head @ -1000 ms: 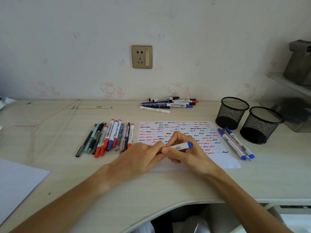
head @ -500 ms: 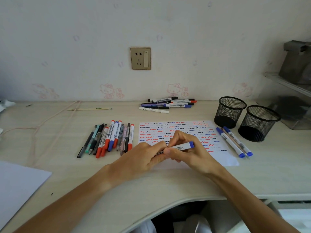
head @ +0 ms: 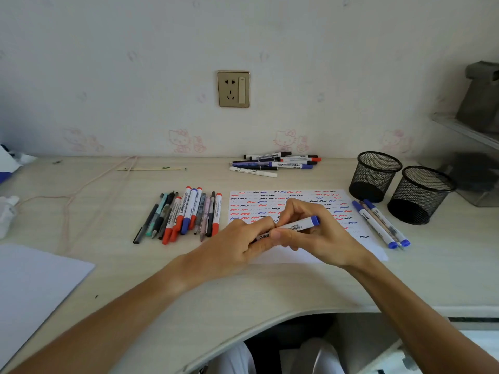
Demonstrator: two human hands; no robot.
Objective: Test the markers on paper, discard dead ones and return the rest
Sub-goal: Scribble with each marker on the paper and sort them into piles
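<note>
Both hands meet over the near part of the test paper (head: pixel 286 203), which lies on the surface (head: pixel 270 287) and is covered with red, blue and black squiggles. The right hand (head: pixel 321 236) has its grip clenched around a white marker with a blue end (head: pixel 297 226), held almost level just above the paper. The left hand (head: pixel 243 244) pinches the other end of the same marker; that end is hidden by the fingers. Left of the paper lies a row of markers and pens (head: pixel 186 214). Behind the paper, near the wall, lies a small pile of markers (head: pixel 275 163). Just right of the paper lie three blue-capped markers (head: pixel 380 224), and beyond them stand two black mesh cups (head: pixel 399 184).
</note>
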